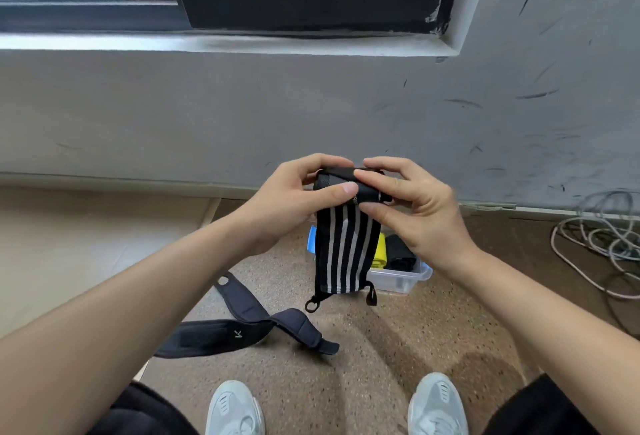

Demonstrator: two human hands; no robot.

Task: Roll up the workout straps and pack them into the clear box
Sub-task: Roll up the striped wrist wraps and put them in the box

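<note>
Black padded fabric strap [242, 327] lies unrolled on the speckled brown floor [398, 348] at your lower left, well apart from the box. Your left hand [294, 199] pinches the left end of the rolled top of a black elastic strap with white stripes [346, 254], thumb on the front. Your right hand [415, 206] grips the roll's right end. Hands sit close together, thumbs nearly touching. The unrolled tail hangs straight down, with two small loops at its bottom edge. Behind the tail, the clear plastic box [398, 280] sits on the floor near the grey wall [311, 116]. A yellow roll [379, 251] and a black roll [400, 251] sit side by side inside. Bare floor runs from the box's front edge to your shoes. Tangled grey cables [595, 237] lie far right by the wall base.
</note>
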